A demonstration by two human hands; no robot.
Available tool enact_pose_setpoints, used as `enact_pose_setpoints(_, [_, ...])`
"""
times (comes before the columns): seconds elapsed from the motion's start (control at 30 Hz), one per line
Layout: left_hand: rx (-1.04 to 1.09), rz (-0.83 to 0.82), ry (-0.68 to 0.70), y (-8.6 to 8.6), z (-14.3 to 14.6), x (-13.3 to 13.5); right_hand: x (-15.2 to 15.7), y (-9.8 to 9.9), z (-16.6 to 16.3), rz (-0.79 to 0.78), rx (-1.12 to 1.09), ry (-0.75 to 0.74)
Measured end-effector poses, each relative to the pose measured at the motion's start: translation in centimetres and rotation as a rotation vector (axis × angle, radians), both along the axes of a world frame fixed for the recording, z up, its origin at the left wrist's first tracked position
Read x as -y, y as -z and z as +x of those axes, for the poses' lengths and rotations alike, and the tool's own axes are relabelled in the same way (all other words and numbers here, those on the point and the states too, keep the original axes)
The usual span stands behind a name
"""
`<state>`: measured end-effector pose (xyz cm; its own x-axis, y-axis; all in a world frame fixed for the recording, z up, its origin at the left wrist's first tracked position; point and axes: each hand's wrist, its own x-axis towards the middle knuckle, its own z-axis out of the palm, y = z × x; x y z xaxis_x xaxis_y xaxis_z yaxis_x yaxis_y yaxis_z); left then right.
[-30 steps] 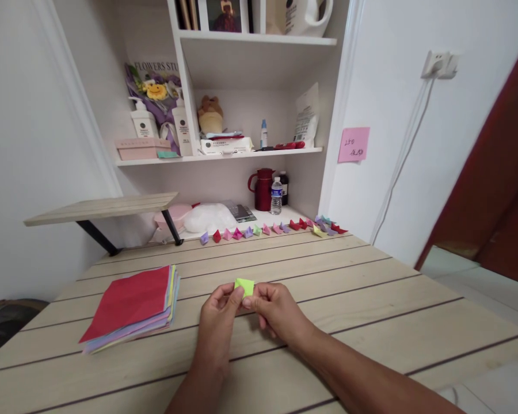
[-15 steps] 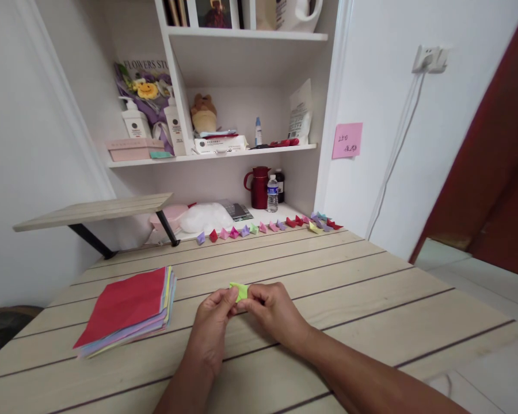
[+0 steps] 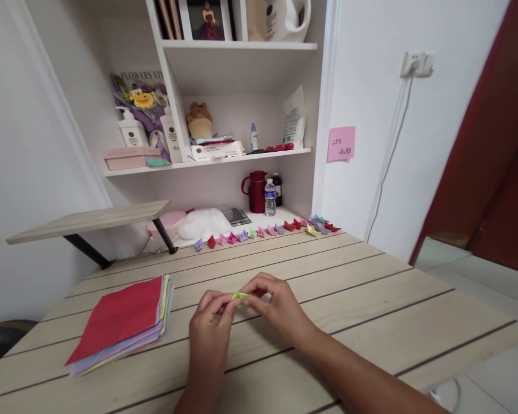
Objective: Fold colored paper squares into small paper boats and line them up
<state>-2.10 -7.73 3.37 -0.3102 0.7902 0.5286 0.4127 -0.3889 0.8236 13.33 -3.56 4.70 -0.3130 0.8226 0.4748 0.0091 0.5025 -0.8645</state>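
Observation:
A small folded piece of lime-green paper point(image 3: 240, 295) is pinched between both my hands, above the middle of the table. My left hand point(image 3: 212, 317) grips its left end between thumb and fingers. At its right end, the thumb and fingertips of my right hand point(image 3: 273, 299) close on it. Fingertips cover part of the paper. To the left lies a stack of coloured paper sheets point(image 3: 121, 316) with a red sheet on top. Along the table's far edge stands a row of small folded paper boats point(image 3: 232, 237) in several colours.
A small raised wooden shelf point(image 3: 90, 218) on black legs stands at the table's back left. Behind the table point(image 3: 371, 299), a white shelf unit point(image 3: 242, 52) holds a red jug point(image 3: 256, 192), a water bottle point(image 3: 270, 198) and a pale plastic bag point(image 3: 205, 224). A pink note point(image 3: 341, 144) sticks to the wall.
The green paper has turned from showing a flat face to a narrower, boat-like shape with its top edges showing. Both hands have shifted their grip on it. The camera view has tilted slightly.

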Motion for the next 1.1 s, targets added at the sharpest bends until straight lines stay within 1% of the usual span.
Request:
enact_pose_setpoints(0.3, [-0.140, 0.033, 0.012, -0.4, 0.2, 0.5, -0.4, 0.3, 0.2, -0.153, -0.054, -0.042])
enact_pose_setpoints(0.57, [-0.167, 0.040, 0.066, -0.5, 0.2, 0.9, -0.5, -0.2, 0.8, -0.230, -0.057, -0.164])
enact_pose_setpoints(0.7, [-0.118, 0.002, 0.086, -0.7, 0.3, 0.7, -0.5, -0.4, 0.9, -0.241, -0.070, -0.194])
enact_pose_setpoints(0.8, [-0.048, -0.061, 0.107, -0.4, 0.6, 0.3, -0.4, -0.5, 0.7, -0.228, -0.117, -0.154])
enact_pose_setpoints(0.9, [0.031, -0.129, 0.129, 0.4, 0.8, 0.0, -0.6, -0.4, 0.6, -0.248, -0.191, -0.110])
enact_pose_setpoints(1.0, [0.109, -0.151, 0.121, 1.0, 0.8, -0.1, -1.4, 0.2, 0.6, -0.351, -0.290, -0.092])
enact_pose_setpoints(1.1, [0.163, -0.145, 0.120, 0.9, 0.5, -0.1, -2.2, 1.1, 0.5, -0.513, -0.372, -0.110])
